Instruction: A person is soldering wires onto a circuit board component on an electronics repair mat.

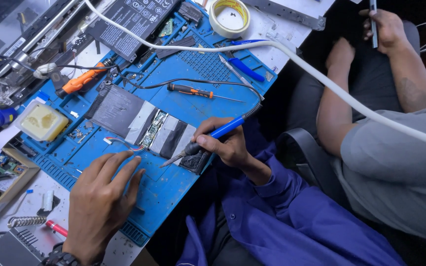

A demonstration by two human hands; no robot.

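Blue silicone covers most of the bench as a ribbed repair mat (173,184), and on it lies a flat silver-and-black battery pack (139,120) with a narrow green circuit strip across its middle and a bundle of coloured wires (124,144) leaving its lower left corner. The right hand (223,145) is closed in a pen-style grip on a blue-handled soldering iron (208,138); thumb and fingers wrap the black collar, and the metal tip points left and down, ending just above the mat beside the lower edge of the pack. The iron's black cord runs up and left across the mat. The left hand (99,202) lies flat and open, palm down, holding nothing; its fingertips rest on the mat just below the coloured wires, and whether they touch the wires cannot be determined. Above the pack lies an orange-handled screwdriver (195,91), with a blue-handled pair of tweezers (240,69) and a roll of pale tape (230,17) further up. A cream sponge in a white tray (41,121) sits at the mat's left edge. A thick white cable (282,51) crosses the scene diagonally. At right, another person in a grey shirt (395,162) sits close by, one hand holding a thin dark object.
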